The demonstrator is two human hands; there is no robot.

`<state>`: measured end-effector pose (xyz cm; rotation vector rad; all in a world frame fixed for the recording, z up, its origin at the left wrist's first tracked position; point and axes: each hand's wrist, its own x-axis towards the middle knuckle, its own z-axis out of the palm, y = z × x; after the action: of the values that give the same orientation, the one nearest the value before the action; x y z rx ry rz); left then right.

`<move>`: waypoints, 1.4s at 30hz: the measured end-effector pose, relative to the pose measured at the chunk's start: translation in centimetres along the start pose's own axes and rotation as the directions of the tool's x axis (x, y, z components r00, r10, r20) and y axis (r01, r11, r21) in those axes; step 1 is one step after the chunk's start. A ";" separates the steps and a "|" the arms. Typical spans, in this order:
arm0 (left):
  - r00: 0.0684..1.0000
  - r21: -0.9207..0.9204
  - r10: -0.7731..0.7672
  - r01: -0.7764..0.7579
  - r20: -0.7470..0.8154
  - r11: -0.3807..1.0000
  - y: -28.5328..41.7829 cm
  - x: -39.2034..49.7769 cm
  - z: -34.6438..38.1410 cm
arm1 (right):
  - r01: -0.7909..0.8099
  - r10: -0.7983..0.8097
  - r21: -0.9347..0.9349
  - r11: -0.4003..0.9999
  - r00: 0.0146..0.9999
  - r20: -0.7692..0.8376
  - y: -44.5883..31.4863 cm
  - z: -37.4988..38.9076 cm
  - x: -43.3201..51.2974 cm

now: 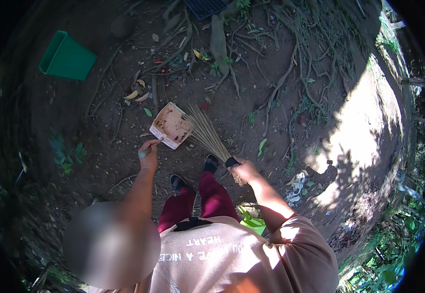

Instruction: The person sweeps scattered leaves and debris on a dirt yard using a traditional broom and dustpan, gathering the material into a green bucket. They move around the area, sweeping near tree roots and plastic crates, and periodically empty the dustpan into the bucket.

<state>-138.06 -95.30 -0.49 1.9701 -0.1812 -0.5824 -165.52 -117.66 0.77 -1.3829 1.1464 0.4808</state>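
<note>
My left hand is closed around the handle of a pale dustpan, whose tray lies low over the dirt ahead of my feet and has brown debris in it. In my right hand is a stick broom, gripped at the black binding of its bundle. The broom's thin bristles fan out to the upper left, and their ends overlap the right side of the dustpan. Whether the dustpan touches the ground cannot be told.
A green plastic bucket lies tipped at the upper left. Tree roots spread over the ground ahead, beside a dark plastic tray. Fallen leaves lie beyond the dustpan. A lime-green container is by my right side, near a crumpled white scrap.
</note>
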 end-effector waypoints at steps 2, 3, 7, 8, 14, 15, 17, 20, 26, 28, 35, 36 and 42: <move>1.000 0.037 -0.018 0.018 0.002 0.999 0.3 0.2 -0.3 | -0.034 0.036 0.121 0.992 0.999 -0.014 0.4 -2.7 -2.0; 1.000 0.073 -0.018 0.018 0.002 0.997 0.5 0.2 -0.5 | 0.047 -0.039 0.089 0.995 0.995 -0.091 0.0 -3.7 -2.3; 1.000 0.105 0.006 -0.004 -0.019 0.995 0.2 -0.1 -1.4 | -0.087 0.106 0.230 0.969 0.992 -0.075 -3.0 -5.7 -0.4; 1.000 0.111 -0.001 0.003 -0.015 0.994 -0.1 -0.2 -1.6 | -0.111 0.134 0.305 0.946 0.989 -0.055 -4.0 -4.9 0.9; 1.000 -0.014 -0.014 0.014 0.000 1.000 -1.8 1.3 -2.1 | -0.165 0.166 -0.030 0.986 0.985 0.052 -6.7 6.6 2.6; 0.999 -0.014 -0.034 0.034 0.004 0.999 -2.0 1.4 -2.3 | -0.173 0.172 -0.003 0.985 0.981 0.094 -6.9 6.9 1.5; 0.999 -0.071 -0.045 0.043 -0.027 0.997 -2.0 1.3 -2.8 | -0.183 0.173 0.046 0.982 0.971 0.165 -7.9 6.3 -1.1; 0.992 -0.198 -0.002 -0.023 -0.124 0.980 -1.3 1.2 -3.4 | -0.021 0.029 -0.087 0.996 0.995 0.100 -10.6 3.0 -4.2; 0.969 -0.359 -0.069 -0.022 -0.239 0.933 1.8 2.7 -4.3 | 0.035 -0.036 -0.272 0.962 0.999 0.000 -17.6 -4.7 -5.9; 0.957 -0.430 -0.172 0.056 -0.235 0.901 2.6 3.3 -3.8 | 0.106 -0.202 -0.413 0.905 0.959 -0.198 -19.6 -6.1 -4.6; 0.916 -0.454 -0.176 -0.008 -0.362 0.891 3.3 6.7 3.7 | 0.266 -0.369 -0.553 0.790 0.926 -0.082 -30.5 -17.6 5.5; 0.907 -0.466 -0.153 -0.054 -0.393 0.883 3.8 7.6 5.4 | 0.235 -0.313 -0.531 0.814 0.948 -0.061 -32.5 -19.1 7.7; 0.896 -0.151 0.007 -0.082 -0.445 0.985 6.7 11.0 13.1 | 0.359 -0.515 -0.758 0.544 0.856 0.037 -39.8 -24.9 23.0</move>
<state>-133.90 -113.07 -2.77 1.8754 0.1049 -0.1007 -130.97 -156.48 6.69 -2.4274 0.6828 0.4691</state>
